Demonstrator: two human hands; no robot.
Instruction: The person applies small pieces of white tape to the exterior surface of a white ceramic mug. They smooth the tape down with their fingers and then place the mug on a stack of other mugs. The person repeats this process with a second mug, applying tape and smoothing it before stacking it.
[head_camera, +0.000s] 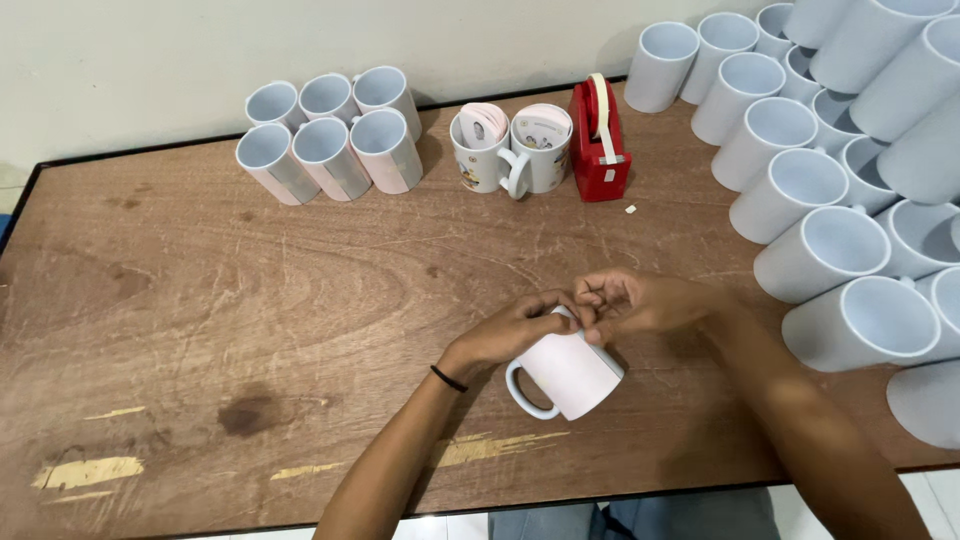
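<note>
A white mug (570, 375) wrapped in a pale pink sheet lies tilted on the wooden table (250, 300), its handle toward me. My left hand (515, 330), with a black band on the wrist, rests on the mug's top edge and grips it. My right hand (635, 300) hovers just above the mug's rim, fingertips pinched together next to the left fingers; whether they pinch anything is too small to tell.
A red tape dispenser (600, 145) stands at the back centre beside two printed mugs (510, 150) stuffed with rolled sheets. Several wrapped mugs (330, 145) cluster at the back left. Many plain white mugs (830, 200) are stacked along the right side.
</note>
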